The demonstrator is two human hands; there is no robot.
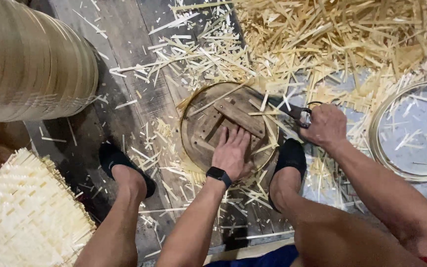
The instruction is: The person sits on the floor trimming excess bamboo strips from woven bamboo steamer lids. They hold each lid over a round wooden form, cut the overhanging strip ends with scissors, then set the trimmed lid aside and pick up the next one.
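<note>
The round wooden form (201, 131), ringed by a thin bamboo hoop, lies flat on the plank floor (139, 64) between the person's two feet, at centre frame. The left hand (231, 151) presses on it palm down, fingers spread flat and pointing toward 12 o'clock, gripping nothing; a dark watch (218, 174) sits on that wrist. The right hand (326, 126) is closed around the handles of dark shears (292, 111) at the form's 3 o'clock edge. The blades run toward 10 o'clock, their long axis crossing the rim, with pale bamboo strips (268, 131) projecting over that same rim just beside them. The right hand is therefore the nearer to the projecting ends; the left only bears on the form. The form is worn, dark, slatted timber with a crossbar. Offcuts (322, 39), pale and splintery, lie heaped from 12 to 2 o'clock. A stack of bamboo hoops (35, 64) stands at 10 o'clock, a woven bamboo mat (25, 212) at 8 o'clock, an open hoop (411, 131) at 3 o'clock.
</note>
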